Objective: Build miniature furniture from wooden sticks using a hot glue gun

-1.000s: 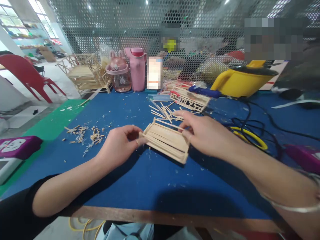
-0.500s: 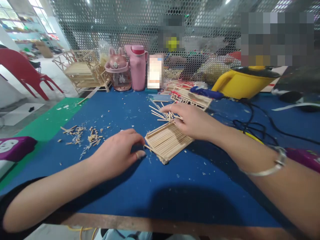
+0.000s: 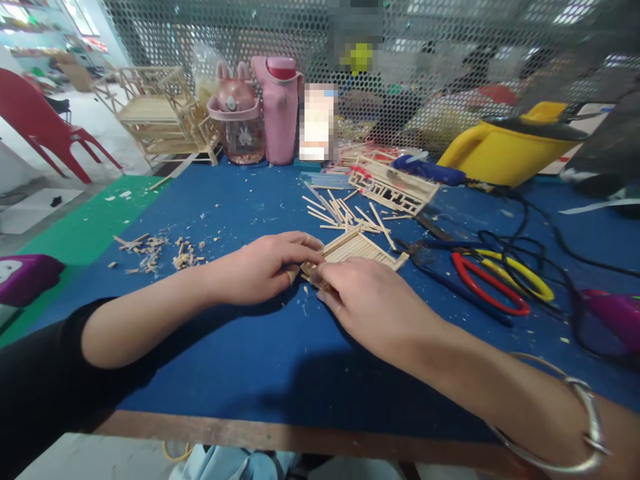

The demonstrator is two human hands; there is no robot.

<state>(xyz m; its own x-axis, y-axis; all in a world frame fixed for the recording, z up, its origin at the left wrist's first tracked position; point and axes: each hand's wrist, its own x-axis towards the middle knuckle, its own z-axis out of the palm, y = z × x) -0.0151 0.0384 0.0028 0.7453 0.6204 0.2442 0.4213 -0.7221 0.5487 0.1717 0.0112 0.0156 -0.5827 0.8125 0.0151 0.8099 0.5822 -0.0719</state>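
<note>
On the blue tabletop lies a small panel of thin wooden sticks (image 3: pixel 357 249) laid side by side, with raised strips along its edges. My left hand (image 3: pixel 267 268) is closed at the panel's left corner, thumb below and fingers above. My right hand (image 3: pixel 383 303) has its thumb and fingers pinched at the near left edge, close to the left fingertips. The fingers hide that corner and any small piece in them. Loose short sticks (image 3: pixel 337 212) are spread just beyond the panel.
Red-handled pliers (image 3: pixel 493 287), yellow-handled pliers (image 3: pixel 533 283) and black cables lie at right. A stick lattice (image 3: pixel 395 187), a yellow pot (image 3: pixel 510 150), a phone (image 3: pixel 319 127) and pink bottles (image 3: pixel 281 117) stand behind. Wood scraps (image 3: pixel 150 252) lie left; a stick-built model (image 3: pixel 155 117) stands far left.
My right hand has come back from the loose sticks to the panel's near left edge. My left hand has moved onto the panel's corner. The view has shifted slightly.
</note>
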